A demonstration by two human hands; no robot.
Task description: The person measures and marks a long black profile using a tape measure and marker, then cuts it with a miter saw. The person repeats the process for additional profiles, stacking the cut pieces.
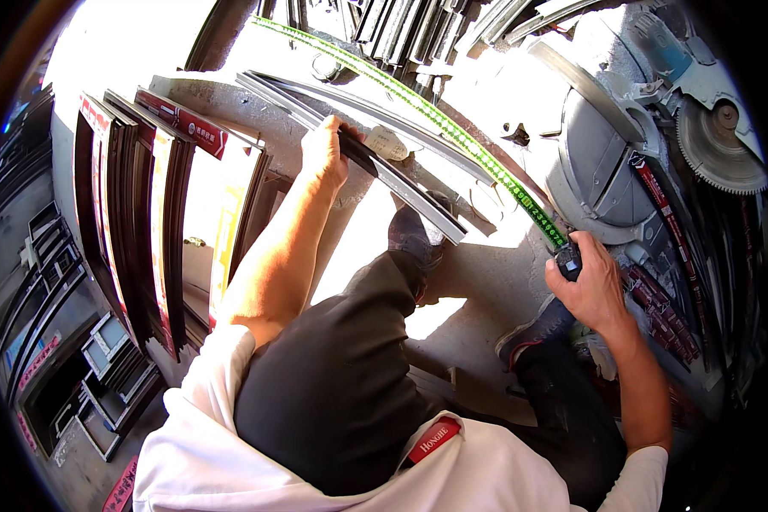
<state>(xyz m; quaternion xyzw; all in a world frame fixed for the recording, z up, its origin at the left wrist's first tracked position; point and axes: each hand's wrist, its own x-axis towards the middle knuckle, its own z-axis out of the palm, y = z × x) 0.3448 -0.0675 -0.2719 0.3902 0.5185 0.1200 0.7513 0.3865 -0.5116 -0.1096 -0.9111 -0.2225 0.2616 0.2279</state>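
Observation:
My left hand (322, 155) is closed around a long dark metal profile (405, 189), which slants from the upper left down toward the middle. In my right hand (596, 286) I grip the black case of a tape measure (568, 260). Its bright green blade (452, 128) is drawn far out and arcs to the upper left, apart from the profile in my left hand. A second long thin metal strip (418, 135) lies between the profile and the blade. A small oval paper tag (387, 143) shows beside the profile.
A circular saw blade (722, 143) and its round grey saw table (602, 171) stand at the right. Dark frame pieces with red-and-white wrapping (158, 196) lean at the left. Metal bars (414, 34) lie at the top. Small window frames (102, 384) stack at the lower left.

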